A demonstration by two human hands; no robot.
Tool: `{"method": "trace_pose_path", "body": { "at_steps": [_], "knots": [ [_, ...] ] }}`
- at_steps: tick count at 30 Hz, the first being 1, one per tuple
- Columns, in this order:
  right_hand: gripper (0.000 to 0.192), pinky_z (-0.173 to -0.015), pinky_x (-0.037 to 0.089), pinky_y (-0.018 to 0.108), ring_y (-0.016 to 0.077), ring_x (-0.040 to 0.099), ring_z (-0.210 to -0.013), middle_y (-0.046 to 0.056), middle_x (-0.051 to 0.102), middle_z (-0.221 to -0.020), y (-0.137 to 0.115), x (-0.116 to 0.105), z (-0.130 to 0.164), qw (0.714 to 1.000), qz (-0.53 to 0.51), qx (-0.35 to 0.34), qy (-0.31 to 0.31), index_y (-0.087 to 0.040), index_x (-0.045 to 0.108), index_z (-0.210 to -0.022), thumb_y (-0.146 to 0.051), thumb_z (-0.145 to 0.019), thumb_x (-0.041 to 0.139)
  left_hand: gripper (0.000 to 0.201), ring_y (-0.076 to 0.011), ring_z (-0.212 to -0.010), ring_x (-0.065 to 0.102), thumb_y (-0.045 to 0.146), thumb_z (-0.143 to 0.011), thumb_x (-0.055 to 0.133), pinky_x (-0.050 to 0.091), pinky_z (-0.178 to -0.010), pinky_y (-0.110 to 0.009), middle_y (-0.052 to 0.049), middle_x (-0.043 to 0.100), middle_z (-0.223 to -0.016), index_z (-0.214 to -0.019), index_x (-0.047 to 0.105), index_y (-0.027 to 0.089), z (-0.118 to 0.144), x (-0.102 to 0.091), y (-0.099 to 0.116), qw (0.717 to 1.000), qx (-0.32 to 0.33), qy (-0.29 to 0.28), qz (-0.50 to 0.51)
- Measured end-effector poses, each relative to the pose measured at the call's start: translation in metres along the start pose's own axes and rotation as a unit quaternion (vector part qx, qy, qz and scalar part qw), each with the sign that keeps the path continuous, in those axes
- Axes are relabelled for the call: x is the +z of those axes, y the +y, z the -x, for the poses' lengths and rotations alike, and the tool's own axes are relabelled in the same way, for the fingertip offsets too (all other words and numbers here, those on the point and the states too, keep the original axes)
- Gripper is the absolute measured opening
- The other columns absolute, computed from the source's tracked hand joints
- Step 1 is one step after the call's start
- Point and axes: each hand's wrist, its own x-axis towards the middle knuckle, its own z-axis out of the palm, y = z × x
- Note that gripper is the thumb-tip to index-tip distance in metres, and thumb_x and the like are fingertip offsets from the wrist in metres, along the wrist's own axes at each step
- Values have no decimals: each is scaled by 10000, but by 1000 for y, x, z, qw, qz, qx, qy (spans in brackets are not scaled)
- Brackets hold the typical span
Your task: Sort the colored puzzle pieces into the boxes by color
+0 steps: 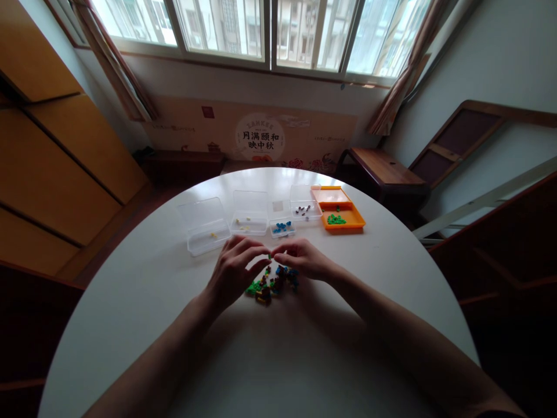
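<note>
**Together over the brick pile**

Now my left hand [235,268] and right hand [303,259] meet fingertip to fingertip, pinching something tiny I cannot make out, just above the pile of small bricks [272,284] on the white table [130,313].

Beyond hands: clear glossy plastic boxes [249,213], orange plastic tray [348,216] gleaming. Under them: smooth white table [304,360] showing sheen.

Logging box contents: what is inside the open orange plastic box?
The open orange plastic box holds a small cluster of green pieces in its near half. Its far half looks bare; nothing covers it.
</note>
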Motion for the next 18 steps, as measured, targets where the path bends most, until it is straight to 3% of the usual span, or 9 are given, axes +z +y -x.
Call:
{"method": "trace_pose_path", "body": {
  "at_steps": [5, 11, 15, 18],
  "knots": [
    [283, -609, 412, 256, 133, 537, -655, 37, 659, -733, 3, 9, 0, 995, -101, 3, -22, -135, 728, -863, -389, -799, 621, 132, -183, -878, 557, 227, -842, 660, 467, -815, -348, -33, 673, -911, -973, 648, 214, 0, 3, 3, 1000, 22, 19, 7],
    [257, -534, 354, 238, 101, 453, -565, 8, 604, -645, 3, 3, -1, 999, -44, 11, 24, -135, 711, -800, -383, -773, 650, 179, -192, -878, 548, 225, -843, 655, 472, -810, -358, -44, 667, -925, -1019, 633, 201, 0, 3, 2, 1000, 20, 12, -10],
    [260, -547, 377, 240, 105, 473, -581, 23, 633, -690, 12, -18, -5, 995, 17, -2, 102, -141, 706, -815, -388, -775, 636, 147, -198, -879, 553, 229, -852, 640, 469, -807, -363, -44, 675, -931, -995, 637, 196, 3, 4, 0, 999, 16, -14, -25],
    [281, -541, 399, 246, 109, 484, -562, 40, 660, -717, 25, -46, -8, 974, 71, 10, 217, -136, 710, -827, -397, -757, 634, 119, -206, -899, 562, 223, -858, 627, 457, -818, -372, -41, 686, -932, -972, 642, 195, 7, 5, -3, 998, 22, -47, -30]
  ]
}}
